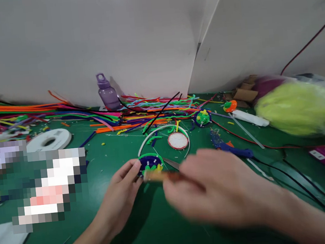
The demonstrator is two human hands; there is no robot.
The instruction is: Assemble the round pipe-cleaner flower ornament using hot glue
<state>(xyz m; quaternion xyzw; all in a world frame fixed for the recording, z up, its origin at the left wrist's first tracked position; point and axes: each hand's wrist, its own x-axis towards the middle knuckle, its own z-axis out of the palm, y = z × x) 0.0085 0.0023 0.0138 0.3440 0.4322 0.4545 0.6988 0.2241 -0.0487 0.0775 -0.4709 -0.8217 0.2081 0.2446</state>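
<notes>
My left hand [119, 197] rests on the green table [150, 230], its fingertips pinching the edge of a small round dark-blue craft piece [150, 164] ringed in green with yellow bits. My right hand [215, 188], blurred by motion, is closed round an orange-brown stick-like tool [156, 176] whose tip lies over the craft piece. A pair of scissors [170, 163] peeks out just behind the right hand.
Piles of coloured pipe cleaners [64, 114] line the back, with a purple bottle [107, 92], a white tape roll [49, 139], a white headband [163, 131], a red-rimmed lid [178, 140], a blue glue gun [231, 150], yellow-green fluff [296, 107] and white boards [143, 39].
</notes>
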